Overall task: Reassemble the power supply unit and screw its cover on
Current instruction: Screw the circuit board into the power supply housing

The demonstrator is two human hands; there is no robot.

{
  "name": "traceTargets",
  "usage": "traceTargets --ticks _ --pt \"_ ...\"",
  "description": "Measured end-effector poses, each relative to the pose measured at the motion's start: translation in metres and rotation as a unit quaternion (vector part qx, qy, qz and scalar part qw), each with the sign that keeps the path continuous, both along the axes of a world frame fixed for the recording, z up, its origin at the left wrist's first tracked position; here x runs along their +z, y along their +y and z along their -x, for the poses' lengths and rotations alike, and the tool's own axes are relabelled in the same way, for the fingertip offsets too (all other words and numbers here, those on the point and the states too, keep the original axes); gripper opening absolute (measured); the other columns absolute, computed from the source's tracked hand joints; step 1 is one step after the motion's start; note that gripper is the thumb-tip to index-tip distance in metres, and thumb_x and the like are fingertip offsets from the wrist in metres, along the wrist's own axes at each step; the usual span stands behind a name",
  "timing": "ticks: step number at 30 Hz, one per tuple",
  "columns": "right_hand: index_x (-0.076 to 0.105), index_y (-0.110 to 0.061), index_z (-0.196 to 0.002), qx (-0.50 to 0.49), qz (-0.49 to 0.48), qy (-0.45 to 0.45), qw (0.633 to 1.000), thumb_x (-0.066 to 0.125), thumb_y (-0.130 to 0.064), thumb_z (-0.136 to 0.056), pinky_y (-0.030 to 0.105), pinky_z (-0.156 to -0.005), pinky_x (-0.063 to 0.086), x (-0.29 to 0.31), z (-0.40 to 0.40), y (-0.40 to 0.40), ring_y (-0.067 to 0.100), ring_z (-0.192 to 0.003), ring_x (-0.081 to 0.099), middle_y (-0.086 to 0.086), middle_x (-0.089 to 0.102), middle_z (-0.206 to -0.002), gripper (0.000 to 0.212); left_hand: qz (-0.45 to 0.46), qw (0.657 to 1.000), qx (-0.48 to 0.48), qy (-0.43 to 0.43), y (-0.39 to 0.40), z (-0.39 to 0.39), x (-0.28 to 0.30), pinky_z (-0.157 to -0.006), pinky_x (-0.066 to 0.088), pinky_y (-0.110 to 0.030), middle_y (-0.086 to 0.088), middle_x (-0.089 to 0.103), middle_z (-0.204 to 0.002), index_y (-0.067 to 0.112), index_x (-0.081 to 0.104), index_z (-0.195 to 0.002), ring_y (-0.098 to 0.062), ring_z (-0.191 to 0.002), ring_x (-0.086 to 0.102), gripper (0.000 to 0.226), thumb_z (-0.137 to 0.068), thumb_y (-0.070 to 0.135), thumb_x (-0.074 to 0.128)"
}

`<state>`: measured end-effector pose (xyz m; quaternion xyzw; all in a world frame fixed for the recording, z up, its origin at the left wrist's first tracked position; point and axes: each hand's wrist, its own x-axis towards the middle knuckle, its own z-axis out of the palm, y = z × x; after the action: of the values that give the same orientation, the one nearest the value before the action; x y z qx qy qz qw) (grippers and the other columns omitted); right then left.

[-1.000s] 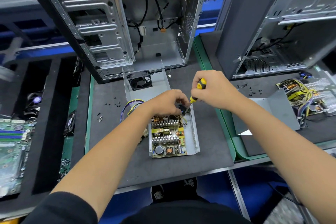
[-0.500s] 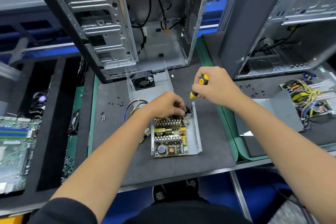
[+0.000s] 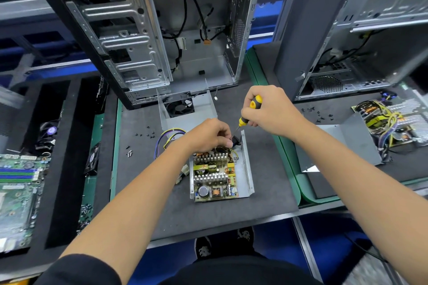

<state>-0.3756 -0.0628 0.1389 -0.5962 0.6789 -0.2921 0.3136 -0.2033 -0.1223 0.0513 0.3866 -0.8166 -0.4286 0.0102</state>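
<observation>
The open power supply unit (image 3: 244,169) lies on the dark mat with its circuit board and heatsinks exposed. My left hand (image 3: 208,134) pinches a small black part at the unit's far right corner. My right hand (image 3: 266,111) grips a yellow-and-black screwdriver (image 3: 251,110), its tip angled down toward that same corner. The unit's metal cover (image 3: 187,120), with a black fan in it, stands just behind the unit. Coloured wires (image 3: 166,139) loop out to the left.
An empty computer case (image 3: 148,37) stands behind the mat, a second case (image 3: 361,37) at the right. Loose screws (image 3: 143,135) lie left of the cover. Another opened power supply (image 3: 389,122) sits far right, a motherboard (image 3: 18,183) far left.
My right hand and the screwdriver have risen slightly and tilted more upright over the corner. The left hand keeps its hold at the same corner. The view shifted a little.
</observation>
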Motion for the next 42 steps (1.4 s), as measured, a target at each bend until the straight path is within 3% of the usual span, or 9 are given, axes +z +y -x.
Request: traceTargets --ticks 4,10,19,23,28,34,42 --pt "0.059 -0.015 -0.069 0.0 -0.003 -0.003 1.0 0.063 -0.011 -0.073 0.048 -0.062 0.059 0.0 0.001 0.001 0.021 -0.057 0.068 0.005 0.067 -0.058 0.007 0.012 1.0 -0.01 -0.008 0.001 0.003 0.0 -0.055 0.037 -0.017 0.007 0.057 -0.069 0.025 0.055 -0.068 -0.008 -0.062 0.048 0.024 -0.081 0.023 0.075" --pt "0.058 -0.016 -0.067 0.005 -0.003 0.009 1.0 0.062 -0.012 -0.071 0.048 -0.061 0.058 0.001 0.002 0.001 0.027 -0.059 0.068 0.007 0.067 -0.057 0.007 0.06 0.998 -0.021 -0.017 0.004 0.005 -0.002 -0.049 0.031 -0.013 0.012 0.052 -0.063 0.023 0.053 -0.07 -0.002 -0.054 0.044 0.024 -0.082 0.026 0.073" --pt "0.06 -0.011 -0.07 -0.042 -0.015 0.006 0.999 0.06 -0.012 -0.072 0.041 -0.06 0.06 0.004 0.007 -0.003 0.015 -0.048 0.066 0.001 0.066 -0.051 0.002 0.131 0.991 -0.03 -0.019 0.006 0.013 -0.007 -0.054 0.028 -0.017 0.014 0.048 -0.069 0.025 0.043 -0.07 -0.002 -0.066 0.046 0.029 -0.086 0.024 0.068" --pt "0.059 -0.013 -0.07 -0.041 -0.011 0.029 0.999 0.061 -0.012 -0.073 0.038 -0.062 0.059 0.0 0.005 -0.001 0.012 -0.048 0.064 0.0 0.064 -0.048 0.004 0.131 0.991 -0.017 -0.004 0.007 0.017 -0.008 -0.066 0.04 -0.024 0.013 0.056 -0.08 0.019 0.049 -0.079 -0.012 -0.082 0.059 0.017 -0.091 0.012 0.059" --pt "0.059 -0.013 -0.071 -0.057 -0.001 0.019 0.998 0.06 -0.013 -0.074 0.037 -0.063 0.059 -0.001 0.005 0.001 0.014 -0.051 0.065 -0.004 0.066 -0.052 0.003 0.122 0.992 -0.012 -0.022 -0.002 0.015 0.001 -0.058 0.035 -0.022 0.005 0.059 -0.076 0.019 0.056 -0.076 -0.011 -0.07 0.05 0.017 -0.085 0.024 0.069" --pt "0.06 -0.012 -0.073 -0.055 0.0 -0.001 0.998 0.06 -0.012 -0.075 0.035 -0.06 0.059 0.003 0.007 0.001 0.011 -0.048 0.065 0.0 0.067 -0.053 0.003 0.122 0.992 -0.019 -0.024 0.004 0.012 0.0 -0.053 0.029 -0.021 0.011 0.051 -0.065 0.017 0.053 -0.072 -0.004 -0.061 0.044 0.023 -0.083 0.025 0.071" --pt "0.058 -0.014 -0.07 -0.033 -0.009 0.009 0.999 0.06 -0.012 -0.072 0.04 -0.063 0.059 0.002 0.005 0.002 0.015 -0.051 0.066 0.003 0.067 -0.054 0.003 0.126 0.991 -0.02 -0.031 0.007 0.013 0.001 -0.063 0.035 -0.029 0.008 0.053 -0.072 0.015 0.056 -0.077 -0.017 -0.072 0.048 0.017 -0.087 0.021 0.068"
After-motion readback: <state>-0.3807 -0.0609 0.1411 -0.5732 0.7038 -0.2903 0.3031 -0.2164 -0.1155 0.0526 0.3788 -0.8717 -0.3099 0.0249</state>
